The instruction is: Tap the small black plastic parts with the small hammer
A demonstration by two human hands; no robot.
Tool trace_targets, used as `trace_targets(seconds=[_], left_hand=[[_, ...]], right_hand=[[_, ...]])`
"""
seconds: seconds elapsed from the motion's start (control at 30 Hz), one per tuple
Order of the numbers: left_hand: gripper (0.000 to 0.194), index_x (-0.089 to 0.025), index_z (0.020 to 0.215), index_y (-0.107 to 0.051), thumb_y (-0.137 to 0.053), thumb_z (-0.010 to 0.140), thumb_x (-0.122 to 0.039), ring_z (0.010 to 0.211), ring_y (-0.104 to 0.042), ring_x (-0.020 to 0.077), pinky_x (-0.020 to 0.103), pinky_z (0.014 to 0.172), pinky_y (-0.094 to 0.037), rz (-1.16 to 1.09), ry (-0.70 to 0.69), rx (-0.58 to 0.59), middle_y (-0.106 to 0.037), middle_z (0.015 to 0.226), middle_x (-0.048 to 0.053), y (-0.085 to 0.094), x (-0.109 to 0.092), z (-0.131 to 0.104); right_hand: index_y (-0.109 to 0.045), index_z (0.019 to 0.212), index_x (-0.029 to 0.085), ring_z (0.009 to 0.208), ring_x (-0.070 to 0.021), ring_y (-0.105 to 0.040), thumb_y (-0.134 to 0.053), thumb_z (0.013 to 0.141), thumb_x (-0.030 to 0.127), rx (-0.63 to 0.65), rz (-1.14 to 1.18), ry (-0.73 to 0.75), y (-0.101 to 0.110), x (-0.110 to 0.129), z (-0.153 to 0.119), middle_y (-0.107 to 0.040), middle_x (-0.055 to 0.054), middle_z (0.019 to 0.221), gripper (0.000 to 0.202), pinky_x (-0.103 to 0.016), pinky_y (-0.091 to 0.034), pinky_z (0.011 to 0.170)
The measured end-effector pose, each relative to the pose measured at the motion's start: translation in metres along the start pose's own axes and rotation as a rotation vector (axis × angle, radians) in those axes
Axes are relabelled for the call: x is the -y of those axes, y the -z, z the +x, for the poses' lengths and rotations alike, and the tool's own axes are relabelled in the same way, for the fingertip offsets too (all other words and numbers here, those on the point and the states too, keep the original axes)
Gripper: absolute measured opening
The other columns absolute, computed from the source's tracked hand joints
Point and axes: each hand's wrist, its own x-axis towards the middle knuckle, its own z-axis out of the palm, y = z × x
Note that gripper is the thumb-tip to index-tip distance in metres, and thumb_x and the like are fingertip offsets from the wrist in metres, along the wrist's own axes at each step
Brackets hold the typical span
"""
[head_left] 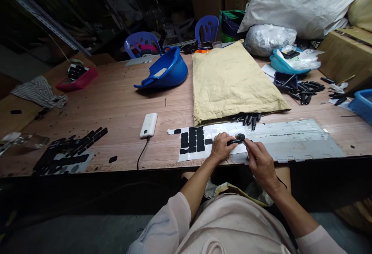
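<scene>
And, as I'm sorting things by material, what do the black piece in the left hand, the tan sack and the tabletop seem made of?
Black piece: glossy, likely plastic, from its small highlights; coated metal possible. Tan sack: mostly matt and creased, perhaps paper or woven plastic. Tabletop: wood-grained, probably laminate, given its soft sheen.

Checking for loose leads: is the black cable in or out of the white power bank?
In: the black cable runs into the near end of the white power bank. Whether power flows, cannot tell.

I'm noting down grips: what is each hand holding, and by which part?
The left hand holds a slim black piece near one end; the right hand pinches a round-headed tool by its thin shaft.
</scene>
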Motion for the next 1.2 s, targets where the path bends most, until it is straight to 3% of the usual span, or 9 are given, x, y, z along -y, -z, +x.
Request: trace_targets(seconds=[0.13, 0.3, 0.47, 0.53, 0.67, 0.8, 0.9, 1.0, 1.2], left_hand=[[0.016, -0.028, 0.106, -0.083, -0.081, 0.09, -0.028, 0.098, -0.064, 0.0226, 0.038, 0.092, -0.05, 0.002, 0.025, -0.008, -0.072, 0.097, 0.003, -0.001, -0.001, 0.0], [0.016, -0.028, 0.105, -0.083, -0.082, 0.089, -0.028, 0.098, -0.064, 0.0223, 0.039, 0.093, -0.05, 0.003, 0.02, -0.011, -0.072, 0.098, 0.002, -0.002, -0.001, 0.0], [0.017, -0.027, 0.104, -0.083, -0.083, 0.087, -0.027, 0.097, -0.064, 0.0225, 0.038, 0.092, -0.05, 0.012, 0.027, -0.019, -0.071, 0.096, 0.003, -0.002, -0.001, 0.0], [0.017, -0.027, 0.104, -0.083, -0.083, 0.087, -0.026, 0.097, -0.064, 0.0226, 0.039, 0.093, -0.051, 0.014, 0.025, -0.016, -0.071, 0.097, 0.003, -0.002, -0.001, 0.0], [0.018, -0.026, 0.104, -0.082, -0.083, 0.087, -0.025, 0.097, -0.065, 0.0227, 0.039, 0.095, -0.051, 0.019, 0.023, -0.004, -0.072, 0.099, 0.003, -0.002, 0.0, 0.001], [0.017, -0.025, 0.104, -0.082, -0.081, 0.087, -0.026, 0.1, -0.065, 0.0234, 0.039, 0.094, -0.051, 0.036, 0.021, 0.011, -0.072, 0.099, 0.003, -0.001, 0.0, 0.001], [0.017, -0.025, 0.104, -0.081, -0.082, 0.087, -0.026, 0.101, -0.065, 0.024, 0.038, 0.093, -0.05, 0.047, 0.019, 0.017, -0.072, 0.099, 0.004, -0.002, 0.001, 0.001], [0.017, -0.025, 0.104, -0.08, -0.082, 0.087, -0.026, 0.101, -0.064, 0.0239, 0.038, 0.092, -0.049, 0.047, 0.012, 0.021, -0.071, 0.099, 0.003, -0.003, 0.004, 0.001], [0.012, -0.023, 0.103, -0.077, -0.076, 0.093, -0.028, 0.097, -0.064, 0.0242, 0.039, 0.09, -0.051, 0.026, -0.078, -0.022, -0.072, 0.098, 0.005, 0.003, 0.001, -0.003]], right_hand=[[-0.072, 0.137, 0.029, 0.083, -0.0187, -0.068, -0.044, 0.107, 0.028, 0.081, -0.085, -0.033, -0.003, -0.003, -0.003, -0.068, -0.005, 0.094, 0.041, -0.028, -0.052, 0.07], [-0.07, 0.14, 0.029, 0.087, -0.0188, -0.068, -0.045, 0.106, 0.026, -0.008, -0.113, -0.054, 0.001, -0.006, -0.002, -0.069, -0.006, 0.1, 0.043, -0.028, -0.052, 0.073], [-0.072, 0.135, 0.029, 0.083, -0.0182, -0.066, -0.045, 0.105, 0.027, 0.04, -0.133, -0.07, 0.003, -0.008, -0.003, -0.069, -0.005, 0.096, 0.04, -0.028, -0.049, 0.068], [-0.073, 0.134, 0.028, 0.086, -0.0188, -0.066, -0.046, 0.105, 0.029, 0.004, -0.113, -0.091, 0.008, -0.013, 0.001, -0.069, -0.006, 0.097, 0.039, -0.029, -0.05, 0.073], [-0.074, 0.132, 0.025, 0.092, -0.0218, -0.064, -0.05, 0.104, 0.034, -0.125, -0.218, -0.174, 0.032, -0.043, 0.021, -0.068, -0.008, 0.099, 0.038, -0.033, -0.048, 0.08], [-0.078, 0.124, 0.024, 0.085, -0.0216, -0.055, -0.056, 0.098, 0.032, -0.118, -0.451, -0.35, 0.056, -0.098, 0.043, -0.066, -0.01, 0.102, 0.035, -0.033, -0.037, 0.071], [-0.079, 0.119, 0.02, 0.086, -0.0232, -0.049, -0.058, 0.095, 0.027, -0.095, -0.569, -0.416, 0.06, -0.129, 0.053, -0.065, -0.012, 0.097, 0.033, -0.036, -0.032, 0.073], [-0.078, 0.122, 0.019, 0.09, -0.0244, -0.048, -0.055, 0.097, 0.027, -0.09, -0.642, -0.455, 0.054, -0.136, 0.056, -0.066, -0.015, 0.104, 0.035, -0.037, -0.029, 0.074], [-0.074, 0.128, 0.018, 0.096, -0.0259, -0.05, -0.048, 0.101, 0.03, -0.052, -0.714, -0.458, 0.048, -0.123, 0.056, -0.064, -0.016, 0.109, 0.039, -0.036, -0.026, 0.075]])
